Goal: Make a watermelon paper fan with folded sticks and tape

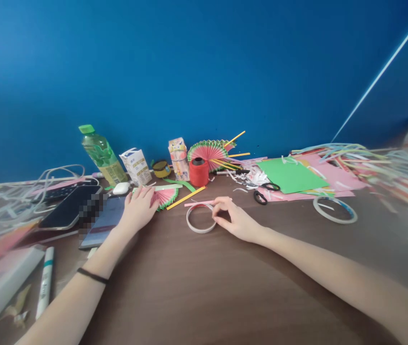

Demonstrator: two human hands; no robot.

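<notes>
My right hand point(238, 220) pinches the right side of a narrow roll of double-sided tape point(201, 230) lying on the brown table, thumb and fingers curled at its rim. A thin pink strip point(197, 204) lies across the roll's far side and reaches those fingers. My left hand point(139, 211) lies palm down with its fingers stretched out, at the left edge of a pleated watermelon-coloured paper fan point(166, 195). Part of the fan is under or behind that hand. Between the hands lies a yellow stick point(185, 198).
Along the blue wall stand a green bottle point(102, 155), a carton point(136, 166), a red thread spool point(199, 173) and a larger paper fan point(207, 149). Scissors point(261, 196), green paper point(292, 175) and another tape roll point(335, 218) lie right; a phone point(69, 208) and tablet point(105, 220) left.
</notes>
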